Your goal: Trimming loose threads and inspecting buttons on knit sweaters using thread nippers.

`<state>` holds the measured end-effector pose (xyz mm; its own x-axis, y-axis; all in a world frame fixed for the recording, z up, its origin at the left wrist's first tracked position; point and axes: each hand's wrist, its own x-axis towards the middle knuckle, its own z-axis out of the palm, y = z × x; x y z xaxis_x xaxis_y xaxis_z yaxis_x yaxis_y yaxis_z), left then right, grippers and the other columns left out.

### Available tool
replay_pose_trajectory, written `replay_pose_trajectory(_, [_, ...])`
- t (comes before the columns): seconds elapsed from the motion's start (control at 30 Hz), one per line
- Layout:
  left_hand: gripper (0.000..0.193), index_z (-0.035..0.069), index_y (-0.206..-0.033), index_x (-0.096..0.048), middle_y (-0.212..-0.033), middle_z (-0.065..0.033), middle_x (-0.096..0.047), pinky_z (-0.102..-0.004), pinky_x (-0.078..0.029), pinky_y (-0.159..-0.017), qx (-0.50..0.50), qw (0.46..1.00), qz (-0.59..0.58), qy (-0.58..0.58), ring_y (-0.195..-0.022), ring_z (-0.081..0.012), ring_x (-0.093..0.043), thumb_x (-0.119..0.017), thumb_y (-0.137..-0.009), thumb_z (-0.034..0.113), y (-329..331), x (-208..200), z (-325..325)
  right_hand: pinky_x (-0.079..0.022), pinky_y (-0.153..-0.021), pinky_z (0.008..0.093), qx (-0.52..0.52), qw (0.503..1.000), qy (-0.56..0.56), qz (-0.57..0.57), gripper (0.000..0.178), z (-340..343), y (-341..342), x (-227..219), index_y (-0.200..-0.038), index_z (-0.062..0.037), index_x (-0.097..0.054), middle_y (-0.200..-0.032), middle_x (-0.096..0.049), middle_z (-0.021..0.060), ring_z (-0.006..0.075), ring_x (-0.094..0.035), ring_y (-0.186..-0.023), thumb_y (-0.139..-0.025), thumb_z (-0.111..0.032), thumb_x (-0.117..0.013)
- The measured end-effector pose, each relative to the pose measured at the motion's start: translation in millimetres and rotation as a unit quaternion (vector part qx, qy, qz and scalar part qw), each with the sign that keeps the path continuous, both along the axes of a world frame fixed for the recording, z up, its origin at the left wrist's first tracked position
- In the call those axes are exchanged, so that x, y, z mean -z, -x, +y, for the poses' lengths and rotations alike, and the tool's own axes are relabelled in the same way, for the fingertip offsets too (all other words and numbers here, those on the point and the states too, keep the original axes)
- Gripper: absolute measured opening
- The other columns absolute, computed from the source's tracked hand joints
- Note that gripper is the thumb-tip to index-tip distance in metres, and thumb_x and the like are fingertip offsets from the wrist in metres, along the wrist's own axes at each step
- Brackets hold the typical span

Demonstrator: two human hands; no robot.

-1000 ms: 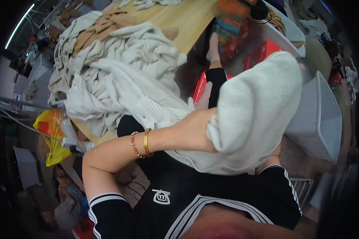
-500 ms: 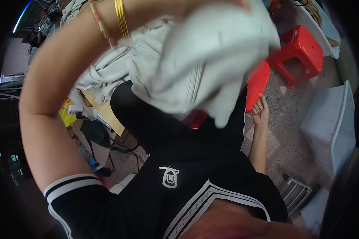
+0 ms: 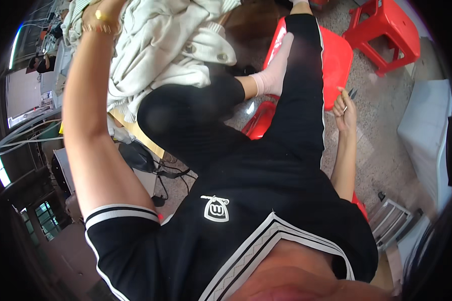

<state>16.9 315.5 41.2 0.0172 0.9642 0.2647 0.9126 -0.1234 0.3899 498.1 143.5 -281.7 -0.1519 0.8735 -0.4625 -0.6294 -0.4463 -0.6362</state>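
Observation:
My left hand (image 3: pixel 103 9) is at the upper left edge of the view, beside a heap of cream knitted garments (image 3: pixel 150 47). Its fingers are cut off by the edge, so its grip is hidden. One garment in the heap shows large round buttons. My right hand (image 3: pixel 345 116) hangs low beside my right thigh, fingers curled around what look like small thread snips. The dark pointed blades of the snips (image 3: pixel 353 94) stick out past the fingers. My index finger lies close to a red plastic stool (image 3: pixel 334 75).
Another red stool (image 3: pixel 386 32) stands at the upper right. A white bin (image 3: pixel 424 125) is at the far right, near a metal frame (image 3: pixel 394 220). Below the garments are a wooden board edge (image 3: pixel 148 143), a black bag (image 3: pixel 135 155) and loose cables.
My left arm has swung left and away from in front of me. The blurred cream garment no longer covers my legs; cream garments lie heaped at the upper left. My right hand stays low.

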Motion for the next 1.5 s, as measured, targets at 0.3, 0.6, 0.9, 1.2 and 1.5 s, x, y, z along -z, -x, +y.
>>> replay_pose_trajectory(0.3, [0.052, 0.013, -0.125, -0.059, -0.135, -0.0193, -0.05, -0.0427, -0.046, -0.094, 0.087, 0.957, 0.278, -0.014, -0.118, -0.0359, -0.054, -0.071, -0.079, 0.034, 18, 74, -165, -0.02, -0.046, 0.0173, -0.26, 0.9, -0.186, -0.296, 0.031, 33, 106, -114, -0.115, 0.0021, -0.062, -0.07, -0.048, -0.0077, -0.0025, -0.034, -0.055, -0.096, -0.021, -0.056])
replay_pose_trajectory(0.6, [0.025, 0.006, -0.112, -0.068, -0.082, 0.0013, -0.065, -0.0186, -0.043, -0.063, -0.135, 0.987, -0.083, -0.019, -0.072, -0.0034, -0.053, -0.064, -0.09, 0.018, 111, 22, -158, -0.049, -0.066, 0.0383, -0.172, 0.658, -0.543, -0.493, 0.046, 58, 297, -107, -0.12, -0.0166, -0.062, -0.075, -0.061, 0.0089, 0.0258, -0.063, -0.071, -0.079, -0.038, -0.071])
replay_pose_trajectory(0.9, [0.034, 0.003, -0.112, -0.065, -0.11, -0.0135, -0.062, -0.0324, -0.048, -0.085, -0.179, 0.944, -0.07, -0.266, -0.097, -0.0221, -0.059, -0.07, -0.079, 0.006, 147, 25, -173, -0.038, -0.054, 0.0247, -0.38, 0.757, -0.474, -0.24, 0.021, 72, 291, -154, -0.084, -0.0005, -0.059, -0.061, -0.047, -0.0024, 0.0067, -0.045, -0.058, -0.083, -0.019, -0.068])
replay_pose_trajectory(1.2, [0.048, 0.002, -0.122, -0.057, -0.125, -0.0194, -0.054, -0.0386, -0.041, -0.1, -0.075, 0.989, 0.103, -0.072, -0.117, -0.0336, -0.051, -0.071, -0.08, 0.02, 65, 97, -177, -0.031, -0.054, 0.0198, -0.4, 0.827, -0.396, -0.013, 0.018, 43, 266, -206, -0.074, -0.0034, -0.057, -0.065, -0.049, -0.0049, 0.0017, -0.042, -0.06, -0.074, -0.018, -0.069])
replay_pose_trajectory(1.5, [0.059, 0.001, -0.121, -0.057, -0.123, -0.0247, -0.056, -0.0432, -0.041, -0.098, -0.358, 0.897, 0.255, -0.033, -0.115, -0.0345, -0.055, -0.069, -0.073, 0.033, 110, 68, -189, -0.041, -0.054, 0.0279, -0.443, 0.832, -0.263, -0.206, 0.037, 38, 241, -158, -0.111, 0.0009, -0.063, -0.067, -0.059, 0.0003, 0.0092, -0.058, -0.064, -0.082, -0.018, -0.074])
